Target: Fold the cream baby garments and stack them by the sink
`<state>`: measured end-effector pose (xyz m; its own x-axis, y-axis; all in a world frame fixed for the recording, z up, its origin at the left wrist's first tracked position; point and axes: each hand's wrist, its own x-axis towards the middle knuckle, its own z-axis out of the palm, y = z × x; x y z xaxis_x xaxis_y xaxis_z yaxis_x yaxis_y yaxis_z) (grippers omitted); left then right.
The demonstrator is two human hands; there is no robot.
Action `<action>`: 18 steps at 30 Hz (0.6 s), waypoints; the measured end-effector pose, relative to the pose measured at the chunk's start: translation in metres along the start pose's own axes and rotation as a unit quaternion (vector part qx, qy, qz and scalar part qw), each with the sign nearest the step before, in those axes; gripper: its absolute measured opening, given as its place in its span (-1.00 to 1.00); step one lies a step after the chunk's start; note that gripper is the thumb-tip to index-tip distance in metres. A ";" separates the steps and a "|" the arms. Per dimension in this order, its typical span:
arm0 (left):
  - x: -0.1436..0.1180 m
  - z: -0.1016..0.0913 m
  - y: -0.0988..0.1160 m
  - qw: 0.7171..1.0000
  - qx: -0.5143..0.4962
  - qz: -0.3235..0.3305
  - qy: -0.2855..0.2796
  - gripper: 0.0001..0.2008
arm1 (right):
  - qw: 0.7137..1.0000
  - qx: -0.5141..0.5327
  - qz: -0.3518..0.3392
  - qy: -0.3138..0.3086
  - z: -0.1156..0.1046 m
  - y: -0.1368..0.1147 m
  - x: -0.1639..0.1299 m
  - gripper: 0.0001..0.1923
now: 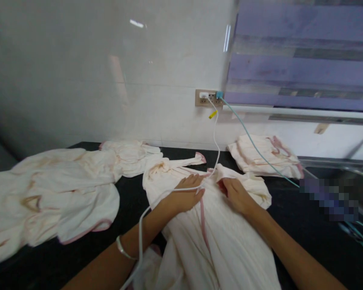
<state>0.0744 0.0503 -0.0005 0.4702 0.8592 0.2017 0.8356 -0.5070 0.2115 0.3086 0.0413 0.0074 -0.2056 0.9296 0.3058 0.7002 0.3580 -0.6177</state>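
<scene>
A cream-white garment with pink edging (230,237) is spread on the dark counter (130,205), its lower part reaching the bottom of the view. My left hand (189,193) lies flat on its upper part, fingers stretched out toward the wall. At the garment's upper right, my right hand (234,193) has its fingers curled in, pinching the cloth. A white cable (140,237) passes over my left hand and arm. On my left wrist is a pale bangle (122,247). One thin pink-ended tie (196,158) sticks out at the top.
Another large cream garment (75,193) lies to the left, beside a smaller cloth bundle (136,155). A folded cream garment (266,155) rests at the back right. The wall socket (210,98) holds a white plug and a teal plug, whose teal cable (254,145) runs rightward.
</scene>
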 end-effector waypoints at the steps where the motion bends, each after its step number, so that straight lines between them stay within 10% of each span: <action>1: -0.001 0.002 -0.003 1.000 0.000 0.008 -0.007 -0.36 | 1.000 -0.004 -0.019 0.006 0.004 0.002 0.001 -0.40; 5: -0.001 0.000 -0.024 1.000 -0.001 -0.024 -0.012 -0.30 | 0.994 -0.077 -0.026 0.076 -0.007 0.024 0.009 -0.47; 11: 0.009 -0.009 -0.071 0.979 0.053 -0.193 -0.041 -0.31 | 0.934 -0.281 0.196 0.102 -0.051 0.075 0.014 -0.44; 18: 0.011 -0.021 -0.099 0.974 0.051 -0.203 0.088 -0.49 | 0.873 -0.384 0.275 0.124 -0.087 0.097 0.004 -0.54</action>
<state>-0.0093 0.1082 0.0008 0.0473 0.9575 0.2846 0.9703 -0.1117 0.2146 0.4353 0.0723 0.0117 0.3930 0.8614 0.3218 0.9180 -0.3881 -0.0821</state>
